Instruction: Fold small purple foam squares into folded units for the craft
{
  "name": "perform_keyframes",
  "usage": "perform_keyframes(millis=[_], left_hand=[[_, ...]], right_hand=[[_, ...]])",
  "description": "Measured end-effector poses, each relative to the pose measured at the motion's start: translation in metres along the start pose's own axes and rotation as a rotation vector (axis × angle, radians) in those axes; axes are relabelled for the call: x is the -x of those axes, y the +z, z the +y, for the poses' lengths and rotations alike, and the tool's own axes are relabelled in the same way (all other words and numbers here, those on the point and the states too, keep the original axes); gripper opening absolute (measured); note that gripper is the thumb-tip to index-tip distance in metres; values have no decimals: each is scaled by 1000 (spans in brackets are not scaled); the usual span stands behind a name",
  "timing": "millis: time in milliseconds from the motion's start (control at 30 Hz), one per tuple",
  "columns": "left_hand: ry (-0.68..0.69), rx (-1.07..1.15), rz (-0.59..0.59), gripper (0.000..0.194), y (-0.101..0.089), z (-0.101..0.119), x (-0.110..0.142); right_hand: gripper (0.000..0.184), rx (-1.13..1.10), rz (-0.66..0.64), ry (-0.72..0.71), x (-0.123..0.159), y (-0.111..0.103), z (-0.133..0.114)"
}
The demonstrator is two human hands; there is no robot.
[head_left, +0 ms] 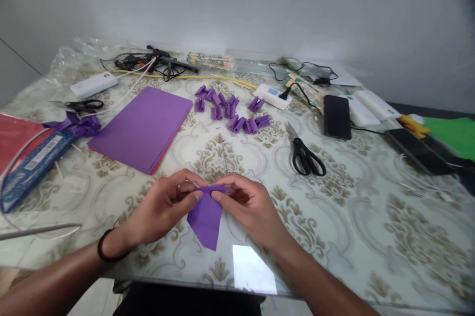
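Observation:
Between my hands, near the table's front edge, is a piece of purple paper (205,222) with its top edge folded over. My left hand (168,204) pinches the upper left part, thumb on top. My right hand (248,203) pinches the upper right part the same way. The paper's lower end hangs toward me and is cut at a slant. Fingers hide some of the fold. Beyond my hands lie several small folded purple paper pieces (217,112). A stack of purple sheets (143,123), with red showing beneath, lies to the left.
Black-handled scissors (305,155) lie right of my hands, blades pointing away. A black phone (337,117) and a white power strip (272,96) are farther back. At left are a blue package (39,170), purple scraps (83,125) and a second pair of scissors (83,105).

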State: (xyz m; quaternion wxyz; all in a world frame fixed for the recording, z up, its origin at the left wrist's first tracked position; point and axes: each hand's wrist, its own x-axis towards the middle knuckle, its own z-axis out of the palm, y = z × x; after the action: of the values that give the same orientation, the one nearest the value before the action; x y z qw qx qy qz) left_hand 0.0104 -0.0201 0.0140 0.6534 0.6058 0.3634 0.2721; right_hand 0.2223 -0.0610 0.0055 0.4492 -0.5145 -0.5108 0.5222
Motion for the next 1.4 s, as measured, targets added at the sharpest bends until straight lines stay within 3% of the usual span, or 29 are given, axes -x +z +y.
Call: perform_keyframes(millis=[200,367,767,900,1033,1400], left_hand=[[81,16,31,12,-3,0,0],[111,-2,46,15,-5,2,2],[109,-87,67,14,-3,2,8],[147,-135,72,10,-2,-1,9],[148,-162,65,7,-1,0,7],[114,-255,133,15,-3,0,2]], right_hand=[[12,-73,-42,-89,2,-1,-3],[26,-91,-77,-209,2,-4,-8],[26,32,-102,-273,8,-6,-16],[11,15,-33,-199,8,-1,-10],[15,-30,20,-72,8,3,-2],[10,26,58,-57,5,2,1]])
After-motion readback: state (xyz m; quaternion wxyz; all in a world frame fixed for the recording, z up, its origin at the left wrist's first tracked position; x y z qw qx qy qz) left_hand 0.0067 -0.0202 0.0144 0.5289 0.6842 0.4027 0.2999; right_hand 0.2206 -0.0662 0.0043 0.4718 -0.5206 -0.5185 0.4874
